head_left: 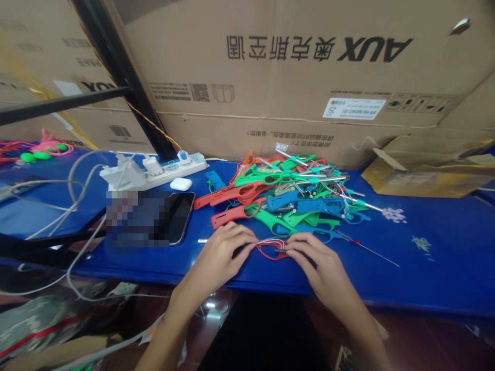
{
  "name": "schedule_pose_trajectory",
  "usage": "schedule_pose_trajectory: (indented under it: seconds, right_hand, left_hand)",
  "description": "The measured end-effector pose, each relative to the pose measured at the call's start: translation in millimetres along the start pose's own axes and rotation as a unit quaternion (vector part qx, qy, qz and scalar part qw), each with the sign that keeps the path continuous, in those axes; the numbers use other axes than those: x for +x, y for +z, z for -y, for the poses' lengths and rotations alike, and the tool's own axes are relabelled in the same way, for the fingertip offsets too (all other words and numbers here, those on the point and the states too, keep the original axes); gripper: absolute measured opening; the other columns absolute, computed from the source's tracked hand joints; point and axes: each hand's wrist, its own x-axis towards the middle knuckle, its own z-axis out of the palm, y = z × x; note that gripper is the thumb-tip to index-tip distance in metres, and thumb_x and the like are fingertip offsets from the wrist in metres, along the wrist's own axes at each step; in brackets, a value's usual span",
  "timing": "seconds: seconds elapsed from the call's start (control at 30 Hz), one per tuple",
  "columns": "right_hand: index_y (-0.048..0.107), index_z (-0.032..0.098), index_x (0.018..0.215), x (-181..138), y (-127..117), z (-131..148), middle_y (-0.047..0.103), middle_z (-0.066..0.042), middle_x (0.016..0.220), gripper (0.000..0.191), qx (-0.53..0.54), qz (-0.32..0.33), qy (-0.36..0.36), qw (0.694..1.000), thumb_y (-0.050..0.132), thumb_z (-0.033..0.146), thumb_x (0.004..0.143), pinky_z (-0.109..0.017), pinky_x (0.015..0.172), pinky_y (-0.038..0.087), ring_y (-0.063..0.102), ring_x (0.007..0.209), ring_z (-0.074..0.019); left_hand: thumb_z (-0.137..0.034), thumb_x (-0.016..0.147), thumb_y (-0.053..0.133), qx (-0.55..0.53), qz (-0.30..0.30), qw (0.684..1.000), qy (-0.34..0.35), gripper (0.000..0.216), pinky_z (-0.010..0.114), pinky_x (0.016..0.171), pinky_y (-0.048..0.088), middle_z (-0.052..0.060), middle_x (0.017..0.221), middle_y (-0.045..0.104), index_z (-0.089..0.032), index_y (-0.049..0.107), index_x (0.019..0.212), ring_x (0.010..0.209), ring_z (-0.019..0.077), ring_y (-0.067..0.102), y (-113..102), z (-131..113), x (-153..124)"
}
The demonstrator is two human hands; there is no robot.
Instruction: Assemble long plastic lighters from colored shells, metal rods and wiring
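At the blue table (444, 273), left hand (227, 250) and right hand (315, 256) pinch opposite ends of 1 red piece (269, 257). Probably light, stiff plastic; grip frame, spare thin white wires (272, 240).

1. A glossy blue tabletop (444, 281) stretched across the middle.
2. Behind it, a large cardboard panel (270, 103) stood like a wall, its dark "AUX" lettering upside down.
3. At left, a black metal frame (120, 67) rose in front of more cardboard (34, 67), beside another blue surface (23, 219).
4. Below, a dark reddish floor (421, 337) caught white light.
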Motion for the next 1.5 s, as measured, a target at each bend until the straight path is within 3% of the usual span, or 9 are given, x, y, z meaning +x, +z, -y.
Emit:
schedule_pose_trajectory:
  seconds: [0.37, 0.6, 0.77, 0.97, 1.13, 1.27, 1.5]
  right_hand:
    - [0.07, 0.021, 0.101, -1.3, 4.0, -2.1, 0.068, -0.006, 0.109, 0.018, 0.018, 0.029, -0.001, 0.999, 0.052, 0.018, 0.104, -0.028, 0.093, 0.052, 0.067, 0.104, -0.0177]
    - [0.07, 0.023, 0.102, -1.7, 1.1, -1.3, 0.064, -0.006, 0.113, 0.015, 0.02, 0.035, 0.034, 0.999, 0.055, 0.02, 0.103, -0.029, 0.093, 0.052, 0.067, 0.104, -0.0171]
    - [0.068, 0.022, 0.103, -3.2, 3.5, -0.1, 0.063, -0.006, 0.113, 0.017, 0.014, 0.026, 0.01, 1.0, 0.052, 0.018, 0.103, -0.027, 0.094, 0.051, 0.066, 0.105, -0.0162]
    - [0.066, 0.023, 0.103, -5.5, 6.8, 1.8, 0.062, -0.008, 0.115, 0.014, -0.01, 0.032, 0.009, 0.999, 0.053, 0.022, 0.104, -0.031, 0.096, 0.053, 0.065, 0.109, -0.0194]
    - [0.065, 0.024, 0.122, -5.9, 8.9, -0.9, 0.062, -0.009, 0.12, 0.021, -0.039, 0.04, 0.01, 0.998, 0.058, 0.029, 0.102, -0.034, 0.1, 0.054, 0.064, 0.114, -0.0225]
    - [0.064, 0.022, 0.125, -5.0, 10.3, -1.2, 0.059, -0.011, 0.122, 0.025, -0.049, 0.052, 0.008, 0.997, 0.058, 0.032, 0.103, -0.035, 0.101, 0.054, 0.064, 0.113, -0.0224]
    - [0.065, 0.023, 0.121, -5.7, 12.1, -2.2, 0.059, -0.01, 0.119, 0.02, -0.044, 0.05, 0.0, 0.998, 0.058, 0.03, 0.103, -0.036, 0.098, 0.056, 0.065, 0.11, -0.0223]
  left_hand:
    - [-0.022, 0.103, 0.059, -0.017, 0.005, 1.0, -0.004, 0.013, 0.036, 0.091, 0.051, 0.003, 0.105, 0.074, -0.021, 0.072, 0.106, 0.098, 0.0181, 0.065, 0.2, -1.3, -0.1]
    - [-0.021, 0.103, 0.059, -0.022, 0.007, 1.0, -0.006, 0.013, 0.037, 0.092, 0.051, 0.003, 0.105, 0.074, -0.021, 0.071, 0.106, 0.098, 0.0181, 0.066, -0.4, -0.3, 0.3]
    - [-0.022, 0.103, 0.058, -0.017, 0.005, 1.0, -0.008, 0.014, 0.036, 0.091, 0.052, 0.004, 0.105, 0.073, -0.021, 0.071, 0.107, 0.098, 0.0186, 0.066, -1.1, -2.4, 0.8]
    - [-0.026, 0.105, 0.054, 0.029, 0.021, 0.999, -0.018, 0.017, 0.037, 0.091, 0.051, 0.005, 0.108, 0.072, -0.022, 0.07, 0.112, 0.099, 0.0206, 0.066, -1.8, -9.8, 0.7]
    - [-0.039, 0.103, 0.058, 0.099, 0.042, 0.994, 0.0, 0.023, 0.039, 0.092, 0.049, 0.004, 0.108, 0.072, -0.022, 0.07, 0.112, 0.1, 0.0226, 0.066, 3.8, -14.4, 8.5]
    - [-0.032, 0.105, 0.055, 0.135, 0.073, 0.988, 0.024, 0.018, 0.037, 0.087, 0.048, 0.003, 0.106, 0.071, -0.022, 0.069, 0.111, 0.099, 0.0218, 0.065, 12.1, -18.7, 19.4]
    - [-0.028, 0.103, 0.058, 0.132, 0.056, 0.989, 0.024, 0.012, 0.035, 0.077, 0.045, 0.001, 0.101, 0.072, -0.023, 0.069, 0.102, 0.091, 0.0204, 0.064, 16.7, -20.0, 22.9]
